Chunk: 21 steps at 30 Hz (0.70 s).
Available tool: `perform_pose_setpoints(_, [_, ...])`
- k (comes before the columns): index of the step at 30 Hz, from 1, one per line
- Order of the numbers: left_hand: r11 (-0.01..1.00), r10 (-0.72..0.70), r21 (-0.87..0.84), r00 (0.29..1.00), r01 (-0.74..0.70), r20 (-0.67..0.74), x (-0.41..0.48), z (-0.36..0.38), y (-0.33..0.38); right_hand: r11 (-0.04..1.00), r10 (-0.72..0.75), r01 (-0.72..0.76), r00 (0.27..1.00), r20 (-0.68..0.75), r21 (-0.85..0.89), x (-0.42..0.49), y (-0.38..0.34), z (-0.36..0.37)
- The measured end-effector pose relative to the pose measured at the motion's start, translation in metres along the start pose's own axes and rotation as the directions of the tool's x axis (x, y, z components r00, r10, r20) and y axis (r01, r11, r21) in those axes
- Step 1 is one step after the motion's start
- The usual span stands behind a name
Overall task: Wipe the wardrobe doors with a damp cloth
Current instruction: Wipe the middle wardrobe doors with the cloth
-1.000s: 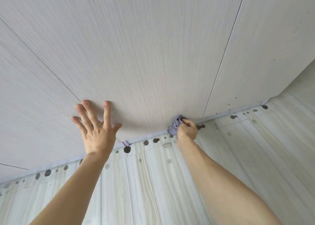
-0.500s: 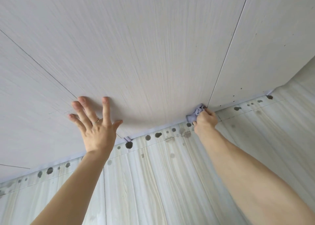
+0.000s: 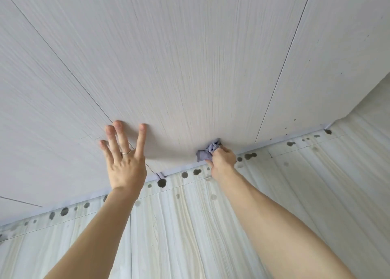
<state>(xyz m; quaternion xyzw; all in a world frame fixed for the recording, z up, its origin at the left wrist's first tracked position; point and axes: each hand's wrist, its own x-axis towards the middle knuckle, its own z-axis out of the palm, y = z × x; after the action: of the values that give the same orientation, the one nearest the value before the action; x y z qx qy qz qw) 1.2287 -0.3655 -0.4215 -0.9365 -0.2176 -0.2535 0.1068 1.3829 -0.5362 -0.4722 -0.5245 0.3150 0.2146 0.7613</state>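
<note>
Pale wood-grain wardrobe doors [image 3: 190, 57] fill the upper view, split by thin dark seams. My left hand [image 3: 124, 162] lies flat against the door near its bottom edge, fingers spread and straight, a ring on one finger. My right hand [image 3: 222, 159] grips a crumpled bluish-purple cloth [image 3: 205, 153] and presses it against the lowest part of the middle door, just above the floor line.
A light striped wood-look floor [image 3: 190, 226] runs below the doors. Several dark wet spots [image 3: 162, 183] dot the floor along the wardrobe's base. A side wall [image 3: 375, 101] meets the wardrobe at the far right.
My right hand with the cloth slid right along the door's bottom edge, then came back left. My left hand stayed flat on the door.
</note>
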Motion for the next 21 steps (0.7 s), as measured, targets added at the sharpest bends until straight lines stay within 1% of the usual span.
perform_pose_setpoints(2, [0.999, 0.004, 0.033, 1.0, -0.003, -0.017, -0.003, -0.003, -0.002, 0.994, -0.103, 0.105, 0.99, -0.096, 0.019, 0.011, -0.031, -0.015])
perform_pose_setpoints(4, [0.999, 0.006, 0.05, 0.999, -0.004, -0.033, -0.004, -0.006, 0.001, 0.978, -0.189, 0.202, 0.965, -0.18, 0.055, 0.027, -0.06, -0.029])
perform_pose_setpoints(6, [0.999, -0.004, 0.049, 1.0, 0.006, -0.023, -0.004, -0.007, 0.004, 0.965, -0.235, 0.255, 0.947, -0.219, 0.063, 0.028, -0.082, -0.035])
perform_pose_setpoints(7, [0.999, -0.014, 0.042, 1.0, 0.015, -0.02, -0.004, -0.008, 0.005, 0.958, -0.249, 0.273, 0.945, -0.211, 0.093, 0.022, -0.089, -0.031])
perform_pose_setpoints(9, [0.999, -0.028, 0.038, 1.0, 0.027, 0.014, -0.005, -0.01, 0.006, 0.955, -0.239, 0.263, 0.956, -0.171, 0.136, 0.002, -0.086, -0.017])
perform_pose_setpoints(10, [0.999, -0.027, 0.037, 0.999, 0.026, 0.032, -0.007, -0.013, 0.007, 0.961, -0.23, 0.246, 0.964, -0.133, 0.125, -0.012, -0.078, -0.009])
perform_pose_setpoints(12, [0.999, -0.031, 0.045, 0.997, 0.028, 0.076, -0.01, -0.023, 0.007, 0.971, -0.235, 0.236, 0.971, -0.048, 0.024, -0.035, -0.05, 0.006])
perform_pose_setpoints(15, [0.996, -0.041, 0.088, 0.988, 0.028, 0.147, -0.013, -0.037, 0.008, 0.957, -0.246, 0.26, 0.962, 0.121, -0.127, -0.062, -0.01, 0.025])
perform_pose_setpoints(18, [0.994, 0.026, 0.097, 0.992, -0.039, 0.127, -0.014, -0.053, -0.002, 0.947, -0.227, 0.268, 0.948, 0.225, -0.175, -0.083, 0.011, 0.041])
perform_pose_setpoints(19, [0.993, 0.051, 0.099, 0.993, -0.062, 0.111, -0.013, -0.057, -0.008, 0.944, -0.228, 0.273, 0.945, 0.235, -0.184, -0.084, 0.011, 0.042])
perform_pose_setpoints(21, [0.994, 0.028, 0.108, 0.998, -0.034, 0.057, -0.018, -0.066, -0.028, 0.935, -0.243, 0.289, 0.944, 0.221, -0.204, -0.077, 0.006, 0.039])
